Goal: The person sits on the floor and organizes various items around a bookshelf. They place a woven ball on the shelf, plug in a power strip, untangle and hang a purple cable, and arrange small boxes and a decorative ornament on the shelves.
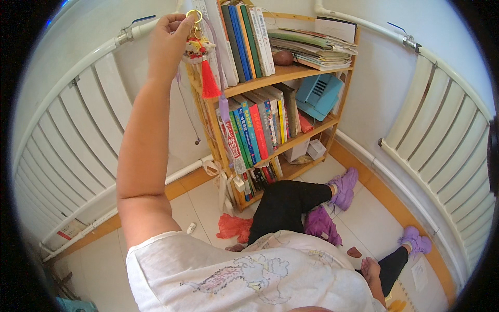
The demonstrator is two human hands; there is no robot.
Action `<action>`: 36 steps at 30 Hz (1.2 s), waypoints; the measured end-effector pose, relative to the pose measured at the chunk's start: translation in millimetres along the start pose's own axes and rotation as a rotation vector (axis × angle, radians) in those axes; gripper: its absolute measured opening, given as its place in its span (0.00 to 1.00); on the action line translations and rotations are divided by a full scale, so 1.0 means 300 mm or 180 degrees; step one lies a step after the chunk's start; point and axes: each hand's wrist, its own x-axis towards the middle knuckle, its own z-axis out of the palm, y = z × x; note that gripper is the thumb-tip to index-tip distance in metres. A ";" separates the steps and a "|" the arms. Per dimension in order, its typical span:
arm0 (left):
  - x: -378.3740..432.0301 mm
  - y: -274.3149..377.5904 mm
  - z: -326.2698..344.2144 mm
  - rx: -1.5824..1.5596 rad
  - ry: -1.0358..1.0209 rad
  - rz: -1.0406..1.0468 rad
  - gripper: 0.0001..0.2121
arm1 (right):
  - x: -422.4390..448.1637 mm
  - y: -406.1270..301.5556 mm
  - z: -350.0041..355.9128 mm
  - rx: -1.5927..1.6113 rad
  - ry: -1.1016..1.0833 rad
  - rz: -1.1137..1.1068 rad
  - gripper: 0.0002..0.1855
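Note:
My left hand [171, 33] is raised at the top, its thumb and fingers pinching the gold key ring [194, 16] of a keychain. From the ring hangs a small lion-head charm [198, 50] with yellow and white trim. A red tassel [209, 80] dangles below it, in front of the wooden bookcase [273, 80]. Low on the right, my right hand [370, 269] rests by my black-trousered leg, near a small reddish-brown piece [354, 252] on the floor. Its fingers look loosely bent; whether they are closed is unclear.
Books [249, 128] and stacked papers [312, 46] fill the shelves. A lavender strap [223, 107] hangs at the bookcase's side. White radiators [74, 128] flank it. An orange-red plastic bag [234, 227], a purple cloth bag [322, 225] and a small white bottle [191, 227] lie on the tiles.

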 end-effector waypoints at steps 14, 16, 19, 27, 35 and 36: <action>-0.040 0.138 0.056 0.0343 0.0062 0.0820 0.10 | 0.022 0.020 -0.014 -0.0098 -0.0089 -0.0120 0.13; -0.071 0.163 0.097 0.0048 -0.0250 0.0799 0.09 | 0.033 0.022 -0.018 -0.0060 -0.0300 -0.0115 0.10; -0.125 0.183 0.176 -0.0474 -0.0838 0.0356 0.08 | 0.034 0.021 -0.012 -0.0087 -0.0258 -0.0087 0.08; -0.324 0.145 0.478 -0.0565 -0.1875 -0.0593 0.07 | 0.027 0.044 -0.010 -0.0345 -0.0251 -0.0367 0.09; -0.445 0.109 0.846 -0.1118 -0.2230 -0.0921 0.06 | 0.185 0.090 -0.228 -0.2037 0.0325 -0.2933 0.10; -0.452 0.108 0.898 -0.1114 -0.2249 -0.0943 0.07 | 0.180 0.080 -0.283 -0.2862 0.0591 -0.3157 0.10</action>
